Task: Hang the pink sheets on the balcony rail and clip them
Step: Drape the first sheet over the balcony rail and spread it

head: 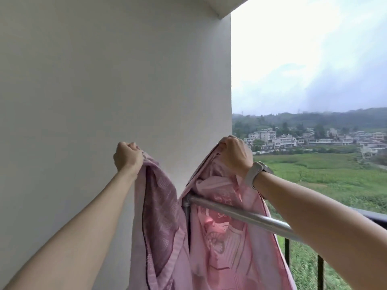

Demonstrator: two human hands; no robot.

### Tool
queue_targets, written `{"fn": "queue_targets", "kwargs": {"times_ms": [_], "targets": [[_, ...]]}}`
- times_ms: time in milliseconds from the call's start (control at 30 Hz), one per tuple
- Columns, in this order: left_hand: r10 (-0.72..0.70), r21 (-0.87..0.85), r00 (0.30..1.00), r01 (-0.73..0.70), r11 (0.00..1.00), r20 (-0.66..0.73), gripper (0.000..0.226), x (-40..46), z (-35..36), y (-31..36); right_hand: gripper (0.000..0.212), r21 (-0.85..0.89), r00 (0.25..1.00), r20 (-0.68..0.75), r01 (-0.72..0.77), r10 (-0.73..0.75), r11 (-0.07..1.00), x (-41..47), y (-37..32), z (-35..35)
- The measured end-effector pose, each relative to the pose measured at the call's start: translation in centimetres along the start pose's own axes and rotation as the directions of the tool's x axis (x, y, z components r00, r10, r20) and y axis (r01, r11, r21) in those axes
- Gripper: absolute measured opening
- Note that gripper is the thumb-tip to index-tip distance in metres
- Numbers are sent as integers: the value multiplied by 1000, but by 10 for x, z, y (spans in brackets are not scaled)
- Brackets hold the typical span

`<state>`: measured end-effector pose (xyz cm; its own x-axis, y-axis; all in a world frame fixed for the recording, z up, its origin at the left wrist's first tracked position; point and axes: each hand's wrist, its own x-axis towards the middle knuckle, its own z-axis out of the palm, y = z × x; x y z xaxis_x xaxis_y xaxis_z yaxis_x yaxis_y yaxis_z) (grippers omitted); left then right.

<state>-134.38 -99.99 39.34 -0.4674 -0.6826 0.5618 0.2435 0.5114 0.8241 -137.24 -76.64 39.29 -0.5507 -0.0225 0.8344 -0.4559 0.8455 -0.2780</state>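
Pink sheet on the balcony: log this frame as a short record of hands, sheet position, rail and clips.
left hand: grips one top edge of the pink sheet, raised before the white wall
right hand: grips the other top edge; wrist wears a watch
sheet position: held above the metal rail, sagging between the hands
clips: none visible

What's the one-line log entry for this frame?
phase: lifting sheet above rail | left hand: grips pink sheet edge | right hand: grips other edge | metal rail: sheet partly behind it | clips: none visible
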Motion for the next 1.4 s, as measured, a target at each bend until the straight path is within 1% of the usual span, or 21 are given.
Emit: {"fn": "queue_targets", "kwargs": {"times_ms": [100, 167, 233, 367, 400, 467, 533, 633, 700, 800, 867, 933, 967, 1033, 1100, 1167, 1200, 1267, 1333, 1367, 1400], "targets": [[20, 14, 999, -20, 1000, 28, 20, 3, -6, -3, 21, 134, 981, -181, -41, 65, 990, 21, 2, -33], [167, 260, 967, -214, 942, 192, 21, -14, 0, -10, 21, 216, 958, -265, -49, 107, 975, 23, 7, -46], [277, 455, 894, -422, 784, 352, 29, -40, 5, -12, 19, 245, 956, -279, -20, 90, 969, 14, 17, -53], [380, 290, 693, -644, 708, 613, 61, -83, 25, -10, 19, 272, 959, -282, 41, 39, 961, -6, 29, -63], [341, 239, 646, -638, 732, 683, 66, -90, 32, -11, 19, 285, 956, -291, 52, 35, 957, -10, 30, -66], [250, 88, 583, -489, 868, 773, 66, -100, 45, -13, 19, 310, 950, -311, 64, 38, 949, -14, 31, -72], [237, -38, 564, -341, 939, 791, 52, -107, 57, -17, 19, 321, 940, -337, 54, 61, 946, -19, 36, -80], [298, 15, 686, -410, 912, 664, 15, -106, 76, -25, 19, 312, 932, -335, -30, 140, 950, -32, 51, -83], [304, 61, 771, -404, 913, 559, 21, -101, 81, -30, 19, 254, 950, -223, -158, 217, 954, -39, 65, -78], [329, -1, 863, -355, 935, 385, 15, -92, 73, -24, 28, 47, 963, 109, -254, 248, 966, -46, 78, -77], [407, -62, 868, -407, 911, 285, 11, -86, 60, 1, 38, 173, 951, 265, -211, 161, 962, -46, 71, -77], [548, -139, 805, -530, 836, 227, 10, -87, 44, 38, 37, 359, 932, 361, -143, 4, 922, -46, 50, -72], [625, -167, 742, -603, 780, 243, 9, -93, 38, 55, 38, 421, 916, 397, -134, -50, 897, -47, 39, -69], [704, -201, 630, -682, 704, 327, 9, -111, 28, 69, 37, 566, 883, 462, -217, -88, 795, -49, 23, -62], [675, -213, 648, -647, 732, 352, 7, -134, 19, 55, 33, 610, 824, 562, -363, -62, 705, -57, 21, -59], [634, -243, 696, -586, 773, 337, 5, -158, 9, 33, 34, 488, 766, 639, -331, -72, 808, -70, 28, -60], [622, -247, 683, -573, 781, 384, 3, -171, 6, 22, 32, 402, 747, 659, -246, -92, 882, -75, 33, -61], [568, -230, 550, -564, 793, 612, 21, -192, 6, 3, 21, 243, 733, 669, -65, -119, 968, -84, 45, -65], [481, -237, 401, -523, 819, 779, 42, -204, 7, -8, 14, 164, 737, 666, 9, -117, 986, -90, 57, -78], [478, -241, 414, -505, 829, 775, 45, -204, 8, -10, 13, 145, 740, 663, 19, -112, 989, -92, 61, -89], [488, -218, 485, -511, 832, 726, 48, -203, 11, -12, 13, 139, 751, 652, 17, -105, 990, -96, 66, -101]]}}
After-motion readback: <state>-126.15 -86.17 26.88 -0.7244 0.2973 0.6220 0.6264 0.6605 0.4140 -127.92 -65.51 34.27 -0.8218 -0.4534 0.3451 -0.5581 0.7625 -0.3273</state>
